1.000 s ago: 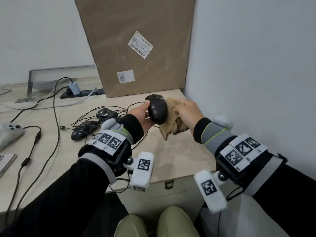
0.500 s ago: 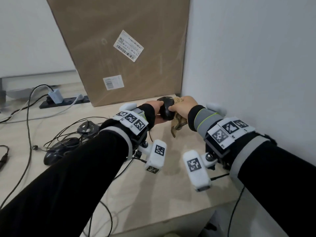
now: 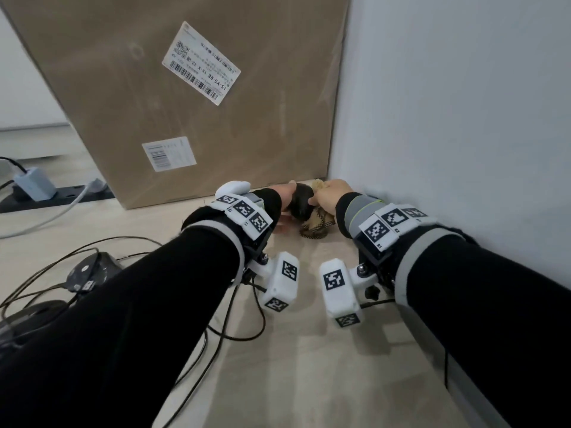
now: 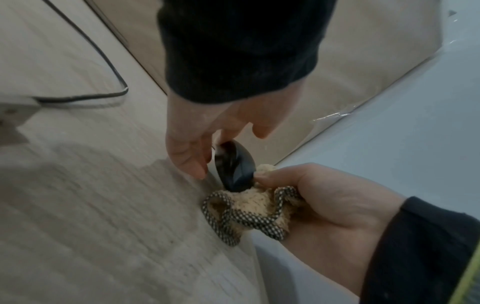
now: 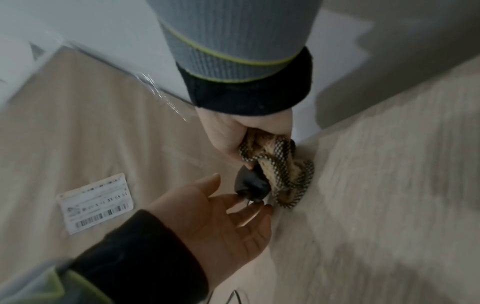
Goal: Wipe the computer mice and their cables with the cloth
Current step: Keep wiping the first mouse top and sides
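**Mouse at far right corner of desk**

Right hand (image 4: pixel 324 205) clutched the bunched cloth (image 4: pixel 249 214), thumb pinning it to the mouse (image 4: pixel 233 166), likely to rub its shell. Left hand (image 5: pixel 218 222) lay open, fingertips steadying the mouse. Mouse sat in the desk (image 3: pixel 309 366) corner beside the box (image 3: pixel 216 103). Wrist views alone showed the loosened left fingers; head view alone showed other mice (image 3: pixel 89 271) waiting left.
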